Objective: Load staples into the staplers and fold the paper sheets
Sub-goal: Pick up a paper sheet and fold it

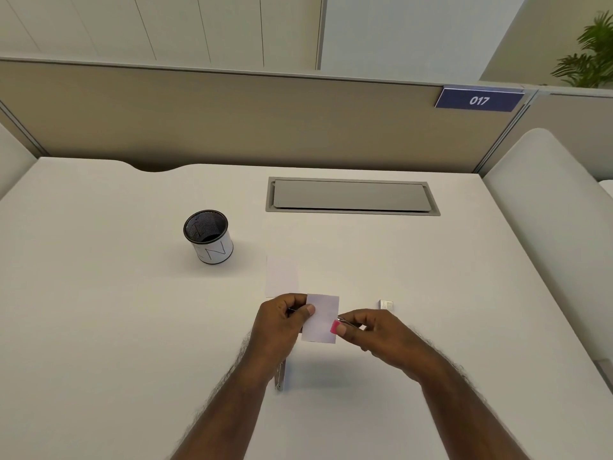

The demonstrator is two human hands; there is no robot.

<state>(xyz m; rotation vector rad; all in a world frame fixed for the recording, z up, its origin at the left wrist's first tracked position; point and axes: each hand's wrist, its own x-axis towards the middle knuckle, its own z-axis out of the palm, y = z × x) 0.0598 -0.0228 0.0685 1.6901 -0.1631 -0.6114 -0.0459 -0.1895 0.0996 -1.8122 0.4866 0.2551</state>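
Head view: both hands meet above the near middle of a white desk [116, 327]. The left hand [282, 322] pinches the left edge of a small folded paper [321, 318] between thumb and curled fingers, holding it up off the desk. The right hand [374, 333] has its fingers curled round a pink stapler [335, 326], whose tip sits at the paper's right edge; most of the stapler is hidden in the hand, so how its jaws stand cannot be told.

Just beyond the hands a flat paper sheet [282, 277] lies on the desk, faint against the white top. To the right of the hands, close by, sits a small staple box [385, 304]. Under the left forearm, nearer the viewer, a metal object [280, 376] pokes out; what it is cannot be told.

Further left and farther off stands a mesh pen cup [208, 236]. A grey cable hatch [351, 195] is set in the far desk, before a beige partition carrying a blue sign [479, 100] reading 017. A plant [590, 51] shows at far right.
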